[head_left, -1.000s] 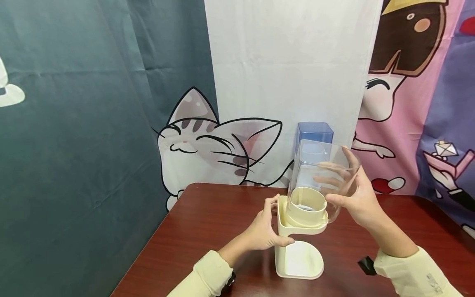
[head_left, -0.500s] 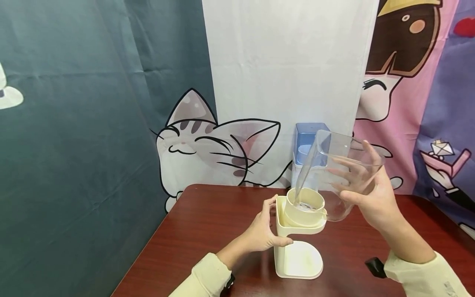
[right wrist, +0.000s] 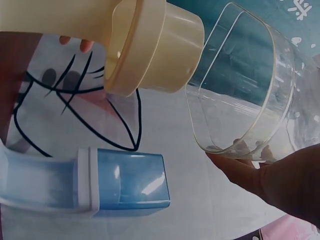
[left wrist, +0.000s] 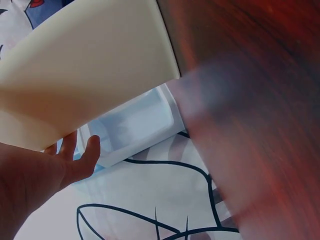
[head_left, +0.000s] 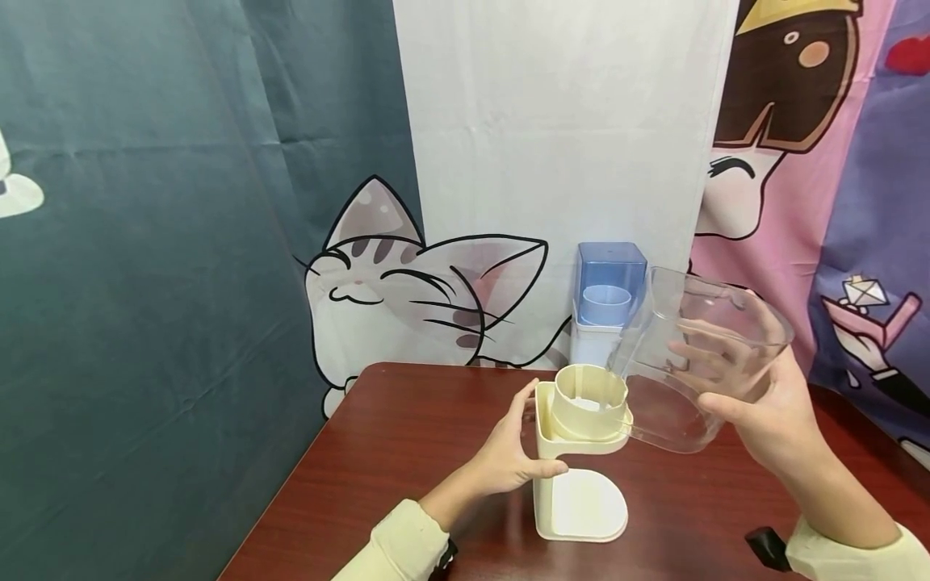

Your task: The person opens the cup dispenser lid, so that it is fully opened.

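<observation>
Evidently a two-handed job. Stand [head_left: 542,510] upright on the table [head_left: 407,476], base flat. Left hand [head_left: 501,458] grips its upper part: thumb across the front below the shelf, fingers round the far side. Probably a brace; the stand looks light and narrow enough to tip if nudged.

Ring [head_left: 590,415] sits upright on top of the stand, untouched by fingers, presumably borne by the shelf alone.

Right hand [head_left: 773,403] grasps the clear cover [head_left: 664,395], thumb near side, fingers spread across the far side. Wide spread likely suits the broad, smooth wall. Cover is tilted, off to the right of the ring, its mouth toward the stand in the right wrist view. Rim overlaps the ring's edge from above; contact or just beside, cannot tell. Tilt perhaps helps the rim clear the ring.

Behind, a blue-topped dispenser [head_left: 610,262] stands near the far edge, apart from both hands.
</observation>
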A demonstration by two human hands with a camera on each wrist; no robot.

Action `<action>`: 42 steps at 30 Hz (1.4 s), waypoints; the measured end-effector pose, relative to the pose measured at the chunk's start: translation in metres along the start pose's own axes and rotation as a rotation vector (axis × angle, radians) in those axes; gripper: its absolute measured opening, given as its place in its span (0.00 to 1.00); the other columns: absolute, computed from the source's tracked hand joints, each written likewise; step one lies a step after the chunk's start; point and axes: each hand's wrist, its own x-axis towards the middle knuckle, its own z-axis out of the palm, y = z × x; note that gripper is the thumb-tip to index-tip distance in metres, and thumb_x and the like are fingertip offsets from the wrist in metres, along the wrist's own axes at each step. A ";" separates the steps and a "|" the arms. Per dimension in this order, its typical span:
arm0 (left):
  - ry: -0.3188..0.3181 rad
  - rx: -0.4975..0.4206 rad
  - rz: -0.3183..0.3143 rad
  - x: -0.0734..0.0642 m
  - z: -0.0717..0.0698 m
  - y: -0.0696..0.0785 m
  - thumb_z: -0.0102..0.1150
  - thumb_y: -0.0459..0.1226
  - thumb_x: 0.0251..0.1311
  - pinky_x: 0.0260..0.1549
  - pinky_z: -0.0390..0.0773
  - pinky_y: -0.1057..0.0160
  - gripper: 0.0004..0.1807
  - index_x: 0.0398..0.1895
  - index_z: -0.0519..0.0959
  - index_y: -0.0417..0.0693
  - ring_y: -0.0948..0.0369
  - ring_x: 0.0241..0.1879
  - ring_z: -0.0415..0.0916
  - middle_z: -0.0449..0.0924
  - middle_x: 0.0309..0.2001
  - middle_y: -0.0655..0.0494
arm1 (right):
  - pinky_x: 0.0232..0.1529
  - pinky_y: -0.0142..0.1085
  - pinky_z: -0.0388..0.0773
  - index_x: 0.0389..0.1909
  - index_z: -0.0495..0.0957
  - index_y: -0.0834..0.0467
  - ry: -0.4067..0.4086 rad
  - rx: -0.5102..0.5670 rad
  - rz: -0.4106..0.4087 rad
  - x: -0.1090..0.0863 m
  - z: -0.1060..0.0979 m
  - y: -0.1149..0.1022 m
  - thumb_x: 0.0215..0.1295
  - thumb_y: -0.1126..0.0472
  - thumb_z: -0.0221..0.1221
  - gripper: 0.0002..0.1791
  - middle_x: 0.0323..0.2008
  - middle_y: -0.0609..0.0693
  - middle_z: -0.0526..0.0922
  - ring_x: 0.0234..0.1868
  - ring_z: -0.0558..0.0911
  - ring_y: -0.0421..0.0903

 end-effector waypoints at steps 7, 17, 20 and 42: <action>0.007 -0.024 -0.064 -0.001 -0.001 0.002 0.77 0.41 0.47 0.55 0.72 0.56 0.61 0.79 0.45 0.59 0.61 0.61 0.68 0.67 0.65 0.56 | 0.60 0.50 0.73 0.78 0.39 0.52 -0.062 0.000 0.004 -0.004 -0.003 -0.004 0.53 0.91 0.52 0.57 0.67 0.68 0.67 0.63 0.75 0.62; 0.103 0.068 -0.005 -0.009 0.002 0.007 0.76 0.46 0.47 0.61 0.69 0.54 0.56 0.77 0.52 0.58 0.60 0.63 0.67 0.65 0.67 0.59 | 0.61 0.49 0.72 0.78 0.38 0.53 -0.101 -0.030 0.012 -0.008 -0.002 -0.004 0.53 0.92 0.51 0.58 0.68 0.68 0.65 0.64 0.74 0.62; 0.162 0.079 -0.007 -0.012 0.005 0.013 0.75 0.48 0.48 0.61 0.68 0.52 0.52 0.76 0.55 0.60 0.57 0.61 0.68 0.64 0.66 0.61 | 0.62 0.49 0.72 0.78 0.38 0.52 -0.113 -0.012 0.010 -0.008 -0.001 -0.006 0.53 0.92 0.50 0.57 0.68 0.68 0.65 0.65 0.73 0.62; 0.418 0.178 0.148 -0.018 0.016 0.023 0.70 0.45 0.55 0.51 0.74 0.55 0.30 0.62 0.75 0.51 0.52 0.50 0.77 0.74 0.56 0.59 | 0.63 0.49 0.70 0.77 0.39 0.56 -0.164 0.037 -0.024 -0.011 0.013 -0.016 0.52 0.92 0.52 0.57 0.69 0.71 0.62 0.67 0.69 0.63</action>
